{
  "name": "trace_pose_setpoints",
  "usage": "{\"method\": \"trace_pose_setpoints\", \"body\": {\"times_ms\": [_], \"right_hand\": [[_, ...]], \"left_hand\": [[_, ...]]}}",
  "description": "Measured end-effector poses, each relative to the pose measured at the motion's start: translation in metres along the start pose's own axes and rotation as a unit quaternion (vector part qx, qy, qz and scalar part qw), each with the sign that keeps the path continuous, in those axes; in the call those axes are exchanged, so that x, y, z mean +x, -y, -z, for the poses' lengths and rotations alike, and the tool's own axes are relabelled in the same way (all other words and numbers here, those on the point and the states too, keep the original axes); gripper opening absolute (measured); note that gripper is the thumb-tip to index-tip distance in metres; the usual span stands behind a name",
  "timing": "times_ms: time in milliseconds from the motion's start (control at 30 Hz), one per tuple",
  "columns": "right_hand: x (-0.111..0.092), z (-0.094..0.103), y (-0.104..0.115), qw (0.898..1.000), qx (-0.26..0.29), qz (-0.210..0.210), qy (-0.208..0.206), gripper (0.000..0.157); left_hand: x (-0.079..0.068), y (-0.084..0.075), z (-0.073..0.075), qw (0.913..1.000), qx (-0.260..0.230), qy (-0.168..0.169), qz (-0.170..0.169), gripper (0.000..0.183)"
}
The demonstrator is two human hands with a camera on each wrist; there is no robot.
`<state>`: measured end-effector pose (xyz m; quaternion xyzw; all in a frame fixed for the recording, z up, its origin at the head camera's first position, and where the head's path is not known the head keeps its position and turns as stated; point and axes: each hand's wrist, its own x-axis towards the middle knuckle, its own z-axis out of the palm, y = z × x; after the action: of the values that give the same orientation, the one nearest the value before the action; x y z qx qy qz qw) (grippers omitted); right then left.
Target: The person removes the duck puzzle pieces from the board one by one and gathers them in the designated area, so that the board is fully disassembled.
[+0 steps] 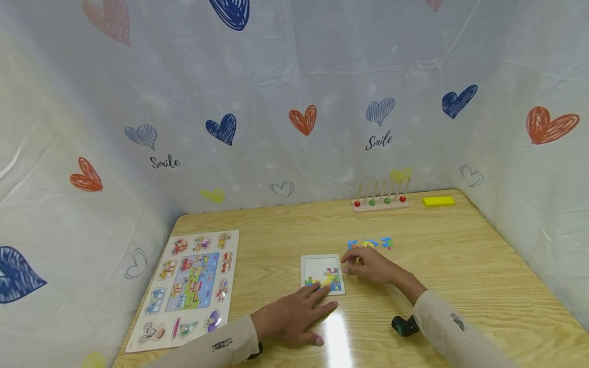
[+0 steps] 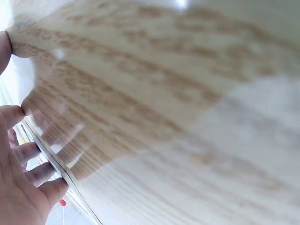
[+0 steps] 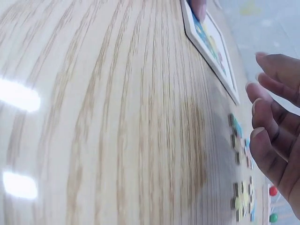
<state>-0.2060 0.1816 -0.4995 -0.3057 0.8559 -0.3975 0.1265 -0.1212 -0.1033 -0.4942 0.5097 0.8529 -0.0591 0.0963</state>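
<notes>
A small jigsaw tray [image 1: 317, 265] with a pale rim lies mid-table, colourful joined pieces [image 1: 332, 278] filling its lower and right part. My left hand [image 1: 299, 314] is spread flat, fingertips resting on the tray's near edge and pieces. Beside the tray's upper right edge hovers my right hand [image 1: 368, 265], fingers loosely bent. In the right wrist view nothing shows between the right hand's fingers [image 3: 265, 152] and thumb. Loose jigsaw pieces [image 1: 386, 242] lie just beyond that hand, which partly covers them; the right wrist view shows them too [image 3: 243, 201].
On the left lies a large picture board [image 1: 232, 278] with vehicle shapes. A wooden peg stand [image 1: 381, 205] with red and green beads and a yellow block [image 1: 438, 201] stand along the back edge. A heart-printed curtain [image 1: 257, 174] encloses the table [image 1: 460, 266].
</notes>
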Motion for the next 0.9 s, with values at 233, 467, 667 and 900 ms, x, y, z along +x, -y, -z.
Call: {"method": "trace_pose_setpoints", "body": {"times_ms": [233,467,667,900], "right_hand": [[0.011,-0.009,0.002,0.999,-0.004,0.021,0.025,0.019],[0.021,-0.017,0.005,0.999,-0.019,0.004,0.05,0.03],[0.027,-0.018,0.01,0.995,-0.066,-0.021,0.07,0.036],[0.028,-0.016,0.013,0.993,-0.077,-0.006,0.085,0.033]], "left_hand": [[0.0,0.0,0.0,0.9999,-0.011,0.009,0.004,0.076],[0.0,0.0,0.0,1.0,-0.005,0.004,0.002,0.076],[0.0,-0.001,0.001,0.9999,-0.005,0.009,0.004,0.076],[0.001,-0.001,0.002,0.9999,0.0,0.013,0.009,0.077]]}}
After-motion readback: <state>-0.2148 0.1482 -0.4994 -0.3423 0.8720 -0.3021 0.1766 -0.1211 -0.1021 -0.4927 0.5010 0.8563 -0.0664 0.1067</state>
